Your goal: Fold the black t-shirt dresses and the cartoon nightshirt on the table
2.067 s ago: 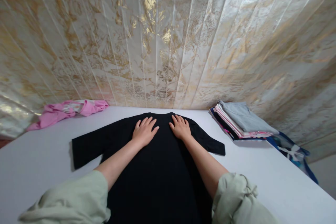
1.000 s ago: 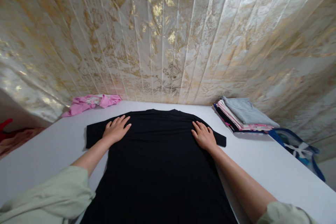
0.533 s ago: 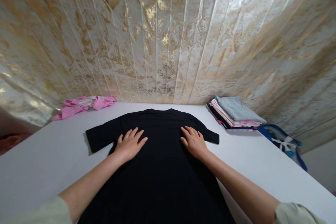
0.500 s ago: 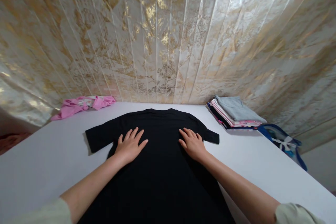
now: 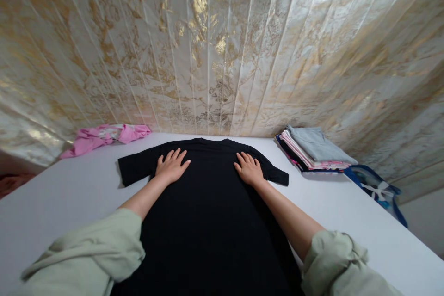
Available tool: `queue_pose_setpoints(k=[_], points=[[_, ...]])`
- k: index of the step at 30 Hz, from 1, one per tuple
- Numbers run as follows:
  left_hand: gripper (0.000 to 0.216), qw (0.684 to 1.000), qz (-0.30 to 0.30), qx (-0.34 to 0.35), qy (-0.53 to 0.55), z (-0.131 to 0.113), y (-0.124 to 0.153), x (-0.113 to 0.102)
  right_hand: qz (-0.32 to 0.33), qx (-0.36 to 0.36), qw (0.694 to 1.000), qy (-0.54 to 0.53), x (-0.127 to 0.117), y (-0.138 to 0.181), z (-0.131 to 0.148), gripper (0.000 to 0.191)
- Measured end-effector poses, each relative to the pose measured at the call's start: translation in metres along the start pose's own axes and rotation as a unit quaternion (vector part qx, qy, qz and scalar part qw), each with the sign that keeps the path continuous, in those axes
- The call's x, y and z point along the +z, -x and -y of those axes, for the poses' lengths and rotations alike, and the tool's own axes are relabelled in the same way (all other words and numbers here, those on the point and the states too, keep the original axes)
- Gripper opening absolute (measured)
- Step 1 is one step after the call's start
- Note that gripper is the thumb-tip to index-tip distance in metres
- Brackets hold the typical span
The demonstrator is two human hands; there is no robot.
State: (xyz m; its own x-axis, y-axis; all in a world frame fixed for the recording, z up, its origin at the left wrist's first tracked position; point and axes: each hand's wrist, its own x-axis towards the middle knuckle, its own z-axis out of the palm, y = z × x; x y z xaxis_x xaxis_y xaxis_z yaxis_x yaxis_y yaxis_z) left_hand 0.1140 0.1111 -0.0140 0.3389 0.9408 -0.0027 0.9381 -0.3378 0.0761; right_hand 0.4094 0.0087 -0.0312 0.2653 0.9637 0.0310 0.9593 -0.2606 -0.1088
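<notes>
Fingers were open on both hands, resting on the black top.
Left hand was fanned wide, right hand less so, palms down either side of the upper middle; top lay spread on the white table, neckline toward the patterned curtain. Vs half a second earlier: both hands had slid nearer the neckline, more of the rolled green cuffs showed. Folded stack sat back right, pink cloth back left.
</notes>
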Motion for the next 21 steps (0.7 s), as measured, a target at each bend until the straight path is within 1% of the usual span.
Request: queue_pose_setpoints(k=[4, 7, 9, 11, 13, 15, 17, 19, 21], points=[[0.062, 1.000, -0.005, 0.002, -0.004, 0.006, -0.020, -0.005, -0.014, 0.012, 1.000, 0.004, 0.002, -0.017, -0.001, 0.059], [0.059, 1.000, -0.013, 0.005, -0.009, 0.001, -0.019, -0.006, -0.017, 0.009, 1.000, 0.001, 0.002, -0.022, -0.002, 0.058], [0.060, 1.000, -0.018, 0.005, -0.013, -0.008, -0.006, -0.004, -0.020, 0.005, 1.000, -0.003, 0.003, -0.023, -0.004, 0.058], [0.063, 1.000, -0.020, 0.017, -0.014, -0.016, 0.015, 0.001, -0.027, 0.003, 1.000, -0.005, 0.003, -0.023, -0.006, 0.057], [0.065, 0.999, -0.020, 0.030, -0.013, -0.017, 0.038, 0.005, -0.034, -0.001, 0.999, -0.004, 0.002, -0.024, -0.007, 0.056], [0.066, 0.999, -0.021, 0.033, -0.013, -0.010, 0.057, 0.007, -0.042, -0.003, 0.999, -0.001, -0.001, -0.023, -0.004, 0.055], [0.065, 0.999, -0.021, 0.031, -0.013, 0.003, 0.069, 0.006, -0.059, -0.007, 0.998, 0.007, -0.005, -0.016, 0.003, 0.053], [0.064, 0.999, -0.017, 0.035, -0.012, 0.014, 0.073, 0.003, -0.074, -0.034, 0.997, 0.013, -0.006, 0.003, 0.015, 0.053], [0.064, 0.999, -0.015, 0.038, -0.009, 0.020, 0.073, 0.001, -0.069, -0.092, 0.993, 0.008, -0.005, 0.031, 0.026, 0.055]])
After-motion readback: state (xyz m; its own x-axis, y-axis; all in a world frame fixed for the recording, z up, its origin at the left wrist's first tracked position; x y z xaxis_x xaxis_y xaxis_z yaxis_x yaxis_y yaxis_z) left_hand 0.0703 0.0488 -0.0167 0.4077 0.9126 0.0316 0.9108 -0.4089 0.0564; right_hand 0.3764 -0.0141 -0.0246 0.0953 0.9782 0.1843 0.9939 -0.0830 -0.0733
